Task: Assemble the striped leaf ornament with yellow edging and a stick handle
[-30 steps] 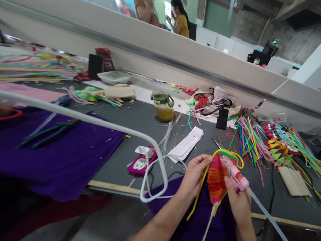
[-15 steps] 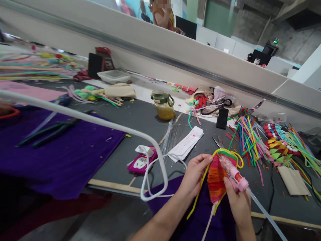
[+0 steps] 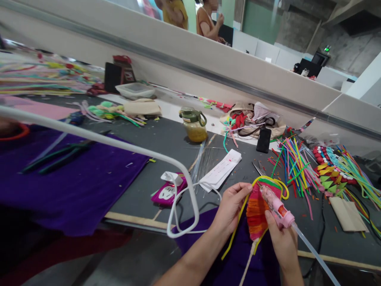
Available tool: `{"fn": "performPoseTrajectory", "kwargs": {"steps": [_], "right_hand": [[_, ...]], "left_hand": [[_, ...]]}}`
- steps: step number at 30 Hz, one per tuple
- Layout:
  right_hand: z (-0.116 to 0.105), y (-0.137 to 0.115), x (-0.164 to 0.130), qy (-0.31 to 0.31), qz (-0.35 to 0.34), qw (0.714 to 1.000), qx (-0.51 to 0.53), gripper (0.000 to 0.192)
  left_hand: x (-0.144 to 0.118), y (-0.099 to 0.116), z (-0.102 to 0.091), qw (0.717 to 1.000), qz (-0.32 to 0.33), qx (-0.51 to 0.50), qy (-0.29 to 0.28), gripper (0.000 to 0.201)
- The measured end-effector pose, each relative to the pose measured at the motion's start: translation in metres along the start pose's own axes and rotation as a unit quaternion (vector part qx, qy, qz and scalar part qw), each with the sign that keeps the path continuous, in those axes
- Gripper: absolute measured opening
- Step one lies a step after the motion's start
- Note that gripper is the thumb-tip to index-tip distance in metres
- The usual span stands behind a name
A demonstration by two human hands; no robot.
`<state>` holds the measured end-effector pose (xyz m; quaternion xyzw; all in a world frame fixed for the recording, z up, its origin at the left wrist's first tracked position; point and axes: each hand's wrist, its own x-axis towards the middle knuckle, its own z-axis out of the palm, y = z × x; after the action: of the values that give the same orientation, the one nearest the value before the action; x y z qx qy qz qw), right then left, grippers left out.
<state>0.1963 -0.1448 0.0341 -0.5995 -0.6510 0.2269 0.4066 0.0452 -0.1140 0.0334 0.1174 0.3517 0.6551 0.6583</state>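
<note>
My left hand [image 3: 230, 208] pinches the left edge of a small fan-shaped craft piece [image 3: 256, 212] in red, orange and pink, along with a yellow pipe cleaner [image 3: 235, 234] that loops around its green top edge. From the piece's lower tip hangs a cream cord [image 3: 248, 262]. A pink hot glue gun [image 3: 278, 206] with a clear glue stick [image 3: 315, 254] in its back end is in my right hand [image 3: 282, 238]. Its nozzle points at the upper part of the piece; whether it touches cannot be made out. My right thumb lies near the piece's right edge.
A white bent tube [image 3: 143, 149] crosses the left and middle foreground. Pipe cleaners [image 3: 297, 167], scissors [image 3: 258, 169], a paper strip [image 3: 222, 171], a phone [image 3: 263, 140] and a jar [image 3: 195, 125] lie or stand around the table. Another person's hand [image 3: 8, 128] shows far left.
My hands, the glue gun and the craft piece look almost unmoved. Behind the partition, one person has shifted right and a second has come into view.
</note>
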Motion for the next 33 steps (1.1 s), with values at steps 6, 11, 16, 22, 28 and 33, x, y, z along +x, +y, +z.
{"fn": "performPoseTrajectory", "kwargs": {"steps": [6, 11, 16, 22, 28, 33], "right_hand": [[0.0004, 0.0023, -0.0016, 0.007, -0.009, 1.000, -0.013, 0.051], [0.0006, 0.0035, -0.0034, 0.001, -0.009, 1.000, -0.016, 0.053], [-0.0003, 0.0045, -0.0040, -0.029, -0.015, 0.999, 0.007, 0.052], [0.0002, 0.0072, -0.0049, -0.040, -0.003, 0.999, 0.035, 0.045], [-0.0009, 0.0033, -0.0062, -0.047, -0.017, 0.997, 0.052, 0.045], [-0.0018, 0.0036, -0.0077, -0.049, -0.014, 0.997, 0.052, 0.046]], "left_hand": [[-0.0006, 0.0007, 0.0005, 1.000, 0.000, 0.002, 0.004, 0.023], [-0.0008, 0.0004, 0.0002, 1.000, -0.001, 0.004, 0.000, 0.023], [-0.0010, 0.0006, 0.0003, 1.000, 0.003, 0.004, -0.001, 0.022], [-0.0016, 0.0016, 0.0016, 1.000, 0.004, 0.006, -0.001, 0.022], [-0.0011, 0.0006, 0.0005, 1.000, 0.001, 0.007, -0.002, 0.023], [-0.0006, 0.0002, -0.0003, 1.000, 0.003, 0.009, 0.000, 0.023]]}}
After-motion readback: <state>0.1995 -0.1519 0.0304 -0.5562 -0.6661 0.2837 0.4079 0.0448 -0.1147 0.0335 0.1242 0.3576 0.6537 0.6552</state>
